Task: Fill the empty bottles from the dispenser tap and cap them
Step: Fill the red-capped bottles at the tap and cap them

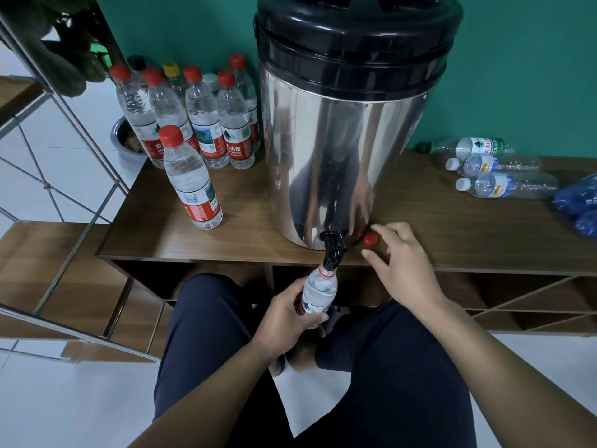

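Observation:
A steel dispenser (349, 130) with a black lid stands on the wooden shelf (452, 227). Its black tap (334, 250) juts over the shelf's front edge. My left hand (284, 321) grips a clear uncapped bottle (319, 291) with its mouth right under the tap. My right hand (400, 257) is at the red cap (371, 239) lying on the shelf beside the dispenser, fingers curled around it, thumb below it. A capped full bottle (192, 185) stands left of the dispenser.
Several capped bottles (193, 114) are grouped at the back left against the green wall. Three empty bottles (497, 169) lie on their sides at the right, next to blue plastic items (578, 202). A metal railing (64, 130) runs on the left. My knees are below the shelf.

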A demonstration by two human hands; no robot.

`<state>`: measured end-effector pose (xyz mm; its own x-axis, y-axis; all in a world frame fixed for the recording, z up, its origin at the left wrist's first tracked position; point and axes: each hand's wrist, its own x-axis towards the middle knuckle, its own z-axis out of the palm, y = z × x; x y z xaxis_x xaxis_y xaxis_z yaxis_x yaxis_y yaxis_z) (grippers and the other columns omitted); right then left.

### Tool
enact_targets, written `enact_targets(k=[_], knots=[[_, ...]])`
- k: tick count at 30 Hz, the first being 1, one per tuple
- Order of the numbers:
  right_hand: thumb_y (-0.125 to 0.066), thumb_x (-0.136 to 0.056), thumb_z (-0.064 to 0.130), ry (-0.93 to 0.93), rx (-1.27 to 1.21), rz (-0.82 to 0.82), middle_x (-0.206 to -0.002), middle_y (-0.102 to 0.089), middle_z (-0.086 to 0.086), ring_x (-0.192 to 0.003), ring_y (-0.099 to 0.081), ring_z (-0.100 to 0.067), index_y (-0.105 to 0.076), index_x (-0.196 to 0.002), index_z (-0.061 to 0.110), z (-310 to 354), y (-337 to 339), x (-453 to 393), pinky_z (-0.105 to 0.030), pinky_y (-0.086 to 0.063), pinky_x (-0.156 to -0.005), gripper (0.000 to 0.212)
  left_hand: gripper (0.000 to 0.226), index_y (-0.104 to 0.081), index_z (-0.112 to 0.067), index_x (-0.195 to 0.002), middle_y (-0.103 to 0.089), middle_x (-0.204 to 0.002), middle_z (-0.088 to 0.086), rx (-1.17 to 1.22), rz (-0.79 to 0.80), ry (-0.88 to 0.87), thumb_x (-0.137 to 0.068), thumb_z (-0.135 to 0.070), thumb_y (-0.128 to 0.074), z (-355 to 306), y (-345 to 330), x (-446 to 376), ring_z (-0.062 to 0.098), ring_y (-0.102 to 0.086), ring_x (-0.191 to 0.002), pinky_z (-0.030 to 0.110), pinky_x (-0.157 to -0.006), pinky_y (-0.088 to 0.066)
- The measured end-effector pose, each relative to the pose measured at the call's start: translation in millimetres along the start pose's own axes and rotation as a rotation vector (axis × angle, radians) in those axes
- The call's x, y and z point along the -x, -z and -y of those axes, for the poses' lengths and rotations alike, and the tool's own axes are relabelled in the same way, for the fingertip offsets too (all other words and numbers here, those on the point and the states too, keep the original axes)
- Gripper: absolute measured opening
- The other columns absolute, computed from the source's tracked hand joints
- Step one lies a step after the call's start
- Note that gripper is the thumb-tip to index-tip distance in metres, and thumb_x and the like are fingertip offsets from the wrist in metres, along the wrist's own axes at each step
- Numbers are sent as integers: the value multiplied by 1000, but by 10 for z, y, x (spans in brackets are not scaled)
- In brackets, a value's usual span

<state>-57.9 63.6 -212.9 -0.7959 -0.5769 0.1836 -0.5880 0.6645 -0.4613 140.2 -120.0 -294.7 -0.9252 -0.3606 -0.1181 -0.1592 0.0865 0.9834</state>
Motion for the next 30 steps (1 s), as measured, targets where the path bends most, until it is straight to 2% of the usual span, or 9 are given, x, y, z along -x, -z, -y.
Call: enact_targets(k=[4, 9, 12, 15, 18, 22, 25, 28, 30], knots=[[-77, -104, 36, -28, 43, 62, -137, -54, -2, -111, -67, -27, -64, -152, 10, -19, -62, -102, -43, -59, -98, 56, 78, -62, -24, -155, -75, -139, -14, -31, 6, -8, -86, -3, -94, 0, 3, -2, 6, -67, -134, 14, -110, -47], [-75, -106, 27, -32, 50, 70, -123, -56, -4, -98, -69, -32, -71, -130, 9, -26, -88, -179, -46, -60, -87, 30, 78, -62, -27, -154, -74, -140, -16, -71, 23, 2, -86, -8, -94, 24, 27, 0, 4, -67, -135, 18, -114, -47], [-75, -106, 31, -22, 14, 64, -119, -57, 0, -95, -67, -26, -72, -125, 12, 8, -45, -114, -45, -59, -86, 27, 78, -63, -29, -152, -75, -138, -17, -109, 41, 10, -85, -9, -95, 25, 35, 22, 3, -67, -134, 23, -116, -49], [-78, -103, 31, 64, -110, 80, -107, -57, 10, -87, -60, -10, -76, -120, 16, 118, 70, 21, -34, -53, -88, 23, 76, -64, -30, -150, -77, -134, -17, -127, 50, 27, -84, -9, -96, 20, 40, 63, 4, -70, -130, 26, -114, -51], [-80, -102, 28, 163, -231, 152, -102, -57, 17, -89, -60, -11, -76, -119, 19, 313, 217, 206, -22, -45, -85, 19, 76, -64, -32, -149, -77, -135, -15, -135, 58, 22, -83, -10, -96, -8, 25, 121, 6, -70, -130, 32, -115, -52], [-76, -106, 25, 264, -264, 255, -106, -55, 21, -87, -60, -9, -76, -122, 22, 546, 391, 449, -16, -42, -82, 17, 78, -63, -32, -151, -75, -139, -13, -116, 67, 0, -83, -10, -96, -81, -16, 254, 10, -68, -134, 36, -118, -50], [-71, -110, 27, 336, -233, 318, -113, -55, 21, -90, -60, -6, -74, -128, 24, 686, 495, 543, -18, -44, -83, 19, 79, -62, -29, -152, -75, -140, -11, -95, 75, -38, -84, -9, -96, -150, 5, 342, 12, -68, -135, 36, -119, -50], [-65, -113, 31, 409, -148, 343, -127, -56, 24, -100, -61, 2, -71, -139, 26, 834, 620, 547, -22, -48, -90, 27, 76, -64, -30, -151, -77, -135, -5, -86, 68, -66, -85, -10, -96, -275, 86, 426, 17, -73, -127, 32, -112, -54], [-64, -114, 28, 514, -65, 356, -135, -57, 21, -111, -62, -1, -70, -143, 26, 967, 758, 499, -28, -52, -97, 29, 72, -66, -30, -147, -79, -129, -1, -68, 63, -78, -85, -9, -96, -392, 177, 485, 24, -76, -119, 32, -106, -57]])
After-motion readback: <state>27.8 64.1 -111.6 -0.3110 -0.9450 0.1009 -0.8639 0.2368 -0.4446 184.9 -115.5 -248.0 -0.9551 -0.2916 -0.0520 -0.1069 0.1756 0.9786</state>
